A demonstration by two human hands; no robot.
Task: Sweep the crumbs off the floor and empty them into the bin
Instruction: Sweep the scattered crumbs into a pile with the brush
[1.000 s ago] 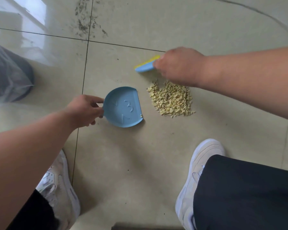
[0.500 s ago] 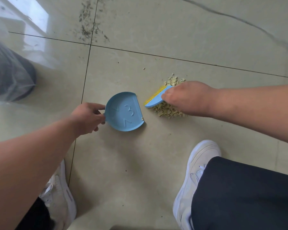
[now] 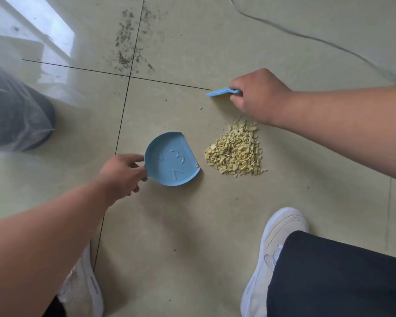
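Left hand (image 3: pixel 121 173) pinches small blue plastic dustpan (image 3: pixel 172 159) at its back rim, flat edge facing pile of yellow crumbs (image 3: pixel 234 152) – narrow bare gap betw. them. Right hand (image 3: pixel 260 94) grips blue brush (image 3: pixel 222 92) beyond pile.

A pile of pale yellow crumbs (image 3: pixel 234 152) lies on the floor right of centre. Just left of it, not touching, a small blue dustpan (image 3: pixel 172 159) lies flat, its straight edge facing the pile. A blue brush (image 3: pixel 222 92) is above the pile. A grey bin (image 3: pixel 14 110) with a clear liner stands at the left edge.

Crumbs (image 3: pixel 235 151) lie right of the dustpan (image 3: pixel 172 159) (brush (image 3: pixel 222 91) beyond).
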